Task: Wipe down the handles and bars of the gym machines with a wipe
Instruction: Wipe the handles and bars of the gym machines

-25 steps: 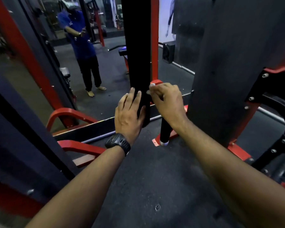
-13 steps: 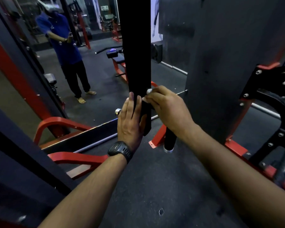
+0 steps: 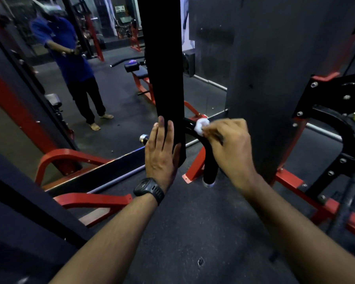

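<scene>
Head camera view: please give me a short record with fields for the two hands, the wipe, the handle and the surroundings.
left hand: left hand lies flat against the black upright post, fingers straight
right hand: right hand is closed on the white wipe
wipe: pressed on the top bend of the curved black handle
handle: hangs down to a silver end cap
wrist: black watch on the left
surroundings: mirror reflecting a person in a blue shirt; red frame

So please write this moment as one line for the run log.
left hand flat on black upright post | right hand presses white crumpled wipe on curved black handle bar
</scene>
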Demonstrator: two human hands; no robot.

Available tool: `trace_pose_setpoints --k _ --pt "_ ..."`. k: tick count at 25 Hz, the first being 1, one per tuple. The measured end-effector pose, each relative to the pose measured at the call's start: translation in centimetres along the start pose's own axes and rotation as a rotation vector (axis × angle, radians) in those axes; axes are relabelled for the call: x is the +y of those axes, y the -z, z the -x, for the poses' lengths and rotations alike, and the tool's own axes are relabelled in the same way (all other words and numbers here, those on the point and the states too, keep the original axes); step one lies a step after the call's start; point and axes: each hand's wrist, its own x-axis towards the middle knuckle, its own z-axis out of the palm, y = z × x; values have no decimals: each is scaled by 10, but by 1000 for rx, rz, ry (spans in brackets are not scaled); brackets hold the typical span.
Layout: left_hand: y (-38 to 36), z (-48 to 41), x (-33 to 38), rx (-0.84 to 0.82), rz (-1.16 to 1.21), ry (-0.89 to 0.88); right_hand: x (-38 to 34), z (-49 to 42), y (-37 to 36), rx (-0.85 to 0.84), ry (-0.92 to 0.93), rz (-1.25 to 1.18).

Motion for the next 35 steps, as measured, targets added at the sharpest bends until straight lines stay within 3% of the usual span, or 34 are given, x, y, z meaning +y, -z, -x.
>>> trace_pose_setpoints --k 3,7,11,15,18,23,27,30,31,33,35 --pt "1 2 2 -5 6 14 -7 -24 -4 -231 -120 -66" --pt "1 2 -1 -9 -39 -6 -2 -10 13 -241 -257 -83" --pt "-1 5 0 -16 -35 27 -3 -36 -1 -403 -354 -207" --pt "0 6 -2 3 -43 -7 8 -19 9 -403 -620 -601" --pt "0 8 0 -2 -29 15 0 -36 -1 -448 -607 -561" --pt "4 8 -6 -8 -50 -27 3 -17 -1 -298 -656 -610" --pt "7 10 -7 -7 -51 -13 -9 -20 -4 -301 -558 -481" --pt "8 10 -12 2 -62 -55 3 13 14 -203 -535 -375" --pt "7 10 -12 1 -56 -56 2 18 11 -138 -456 -295" --pt "9 12 -10 -7 -16 -39 -10 6 -5 -78 -127 -184" --pt "11 11 -8 -6 24 -20 -23 -10 -19 -168 188 1"
